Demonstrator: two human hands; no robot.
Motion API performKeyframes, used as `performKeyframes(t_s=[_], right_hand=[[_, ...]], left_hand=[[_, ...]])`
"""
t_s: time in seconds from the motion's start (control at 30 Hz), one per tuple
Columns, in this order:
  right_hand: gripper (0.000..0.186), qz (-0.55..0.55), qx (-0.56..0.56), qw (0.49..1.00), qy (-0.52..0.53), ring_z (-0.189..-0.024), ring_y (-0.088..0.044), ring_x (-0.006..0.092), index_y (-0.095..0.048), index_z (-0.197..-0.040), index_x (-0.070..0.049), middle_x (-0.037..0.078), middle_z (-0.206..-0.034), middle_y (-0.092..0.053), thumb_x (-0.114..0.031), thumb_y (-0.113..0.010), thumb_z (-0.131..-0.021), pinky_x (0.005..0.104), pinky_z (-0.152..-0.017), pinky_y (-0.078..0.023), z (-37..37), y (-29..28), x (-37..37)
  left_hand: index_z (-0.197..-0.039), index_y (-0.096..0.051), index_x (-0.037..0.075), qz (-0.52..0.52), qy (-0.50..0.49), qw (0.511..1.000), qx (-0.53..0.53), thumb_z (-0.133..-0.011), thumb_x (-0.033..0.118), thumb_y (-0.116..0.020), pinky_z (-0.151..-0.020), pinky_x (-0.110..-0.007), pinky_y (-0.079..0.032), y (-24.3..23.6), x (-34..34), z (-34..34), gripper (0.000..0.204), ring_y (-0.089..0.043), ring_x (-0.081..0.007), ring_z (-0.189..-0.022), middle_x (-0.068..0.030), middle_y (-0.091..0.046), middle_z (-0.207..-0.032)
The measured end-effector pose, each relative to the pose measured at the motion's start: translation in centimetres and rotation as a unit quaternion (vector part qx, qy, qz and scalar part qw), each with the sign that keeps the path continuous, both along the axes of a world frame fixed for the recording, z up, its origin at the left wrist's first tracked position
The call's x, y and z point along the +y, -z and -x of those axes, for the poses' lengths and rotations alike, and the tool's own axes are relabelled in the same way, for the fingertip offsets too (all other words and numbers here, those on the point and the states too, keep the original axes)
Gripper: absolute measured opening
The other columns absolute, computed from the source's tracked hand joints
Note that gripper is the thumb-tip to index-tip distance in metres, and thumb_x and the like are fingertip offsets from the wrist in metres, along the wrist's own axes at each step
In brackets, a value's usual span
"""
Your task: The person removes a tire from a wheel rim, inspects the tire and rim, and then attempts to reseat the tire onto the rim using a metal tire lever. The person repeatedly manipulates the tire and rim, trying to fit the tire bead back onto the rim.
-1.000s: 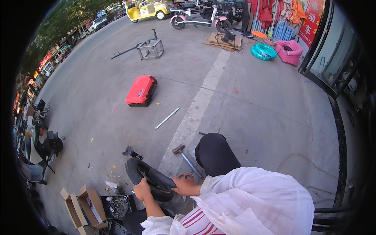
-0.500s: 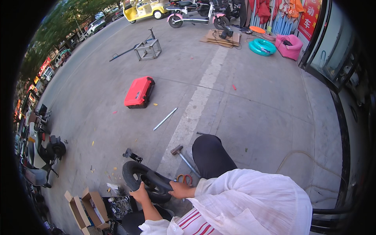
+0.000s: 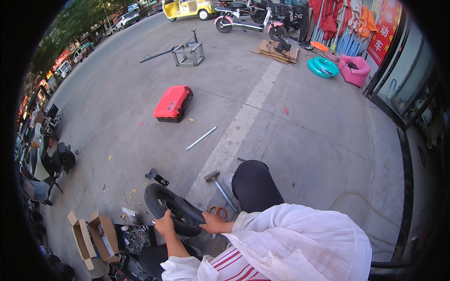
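Observation:
A black rubber tyre [image 3: 153, 196] is held tilted in front of me, close to the ground by my knees. My left hand [image 3: 164, 224] is closed round its near left side. At the right side, the fingers of my right hand [image 3: 215, 223] are wrapped round a thick black rubber loop [image 3: 188, 210] that crosses the tyre; whether this is an inner tube or part of the tyre I cannot tell. Just past my right hand lie scissors [image 3: 218, 212] with orange handles. A hammer [image 3: 220, 188] rests on the pavement beside my dark-trousered knee.
Left of me are an open cardboard box [image 3: 104, 236] and a tray of metal parts [image 3: 136, 238]. A black metal part [image 3: 157, 176] lies beyond the tyre. Farther out are a metal rod [image 3: 201, 138], a red case [image 3: 172, 104], a metal frame [image 3: 188, 55] and a teal hose coil [image 3: 323, 68].
The view has shifted a little, so the background sits slightly lower and to the right. Both hands keep their hold on the tyre, which has barely moved.

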State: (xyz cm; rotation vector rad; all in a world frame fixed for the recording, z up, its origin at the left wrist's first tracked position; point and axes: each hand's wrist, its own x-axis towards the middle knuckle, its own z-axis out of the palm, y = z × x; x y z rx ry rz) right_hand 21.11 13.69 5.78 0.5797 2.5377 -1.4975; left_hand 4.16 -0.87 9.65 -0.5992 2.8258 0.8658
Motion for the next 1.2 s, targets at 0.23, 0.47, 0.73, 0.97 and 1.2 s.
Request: performKeyframes(t_s=[0.23, 0.47, 0.73, 0.97, 1.2], right_hand=[[0.045, -0.006, -0.017, 1.000, -0.015, -0.095, -0.065, 0.0446, -0.050, -0.110, 0.001, 0.027, -0.102, -0.066, -0.033, -0.068, -0.086, 0.0515, -0.081, -0.050, 0.3, -0.6, 0.0], [0.055, -0.122, -0.008, 0.992, 0.003, -0.100, -0.065, 0.0395, -0.060, -0.106, -0.001, 0.019, -0.104, -0.067, -0.051, -0.069, -0.083, 0.0504, -0.080, -0.051, 1.4, -3.1, 0.5], [0.037, -0.208, -0.120, 0.970, 0.044, -0.095, -0.067, 0.0387, -0.070, -0.097, -0.006, 0.018, -0.098, -0.071, -0.041, -0.067, -0.086, 0.0487, -0.080, -0.052, 4.8, -1.1, 3.6], [0.024, 0.399, -0.003, 0.896, 0.195, -0.078, -0.065, 0.0199, -0.068, -0.100, 0.006, 0.012, -0.088, -0.069, -0.014, -0.071, -0.088, 0.0343, -0.072, -0.052, 8.7, -1.1, 4.0], [0.029, 0.495, -0.009, 0.853, 0.165, -0.082, -0.064, 0.0187, -0.064, -0.111, 0.007, 0.012, -0.096, -0.069, -0.012, -0.069, -0.089, 0.0334, -0.075, -0.052, 10.7, 0.3, 0.2]], left_hand=[[-0.103, -0.069, -0.005, 0.084, 0.031, 0.996, 0.004, -0.061, 0.050, -0.075, -0.089, -0.049, -0.052, -2.3, 1.1, -0.7, 0.069, -0.066, -0.0413, -0.101, -0.0253, -0.069, -0.105], [-0.100, -0.070, -0.003, -0.002, 0.007, 0.998, 0.058, -0.058, 0.037, -0.075, -0.086, -0.048, -0.052, -0.5, 0.2, -0.9, 0.058, -0.067, -0.0422, -0.096, -0.0244, -0.070, -0.100], [-0.102, -0.070, -0.002, 0.011, 0.093, 0.996, 0.008, -0.064, 0.037, -0.073, -0.088, -0.045, -0.052, -0.9, 0.4, -1.2, 0.055, -0.067, -0.0423, -0.097, -0.0256, -0.070, -0.098], [-0.103, -0.070, -0.002, 0.005, 0.106, 0.994, -0.004, -0.065, 0.037, -0.073, -0.088, -0.045, -0.052, -0.9, 0.5, -0.9, 0.054, -0.067, -0.0413, -0.097, -0.0251, -0.070, -0.099], [-0.099, -0.069, -0.001, 0.020, 0.099, 0.995, 0.007, -0.064, 0.037, -0.073, -0.086, -0.045, -0.052, -1.2, 0.5, -0.9, 0.051, -0.067, -0.0414, -0.094, -0.0244, -0.071, -0.096]])
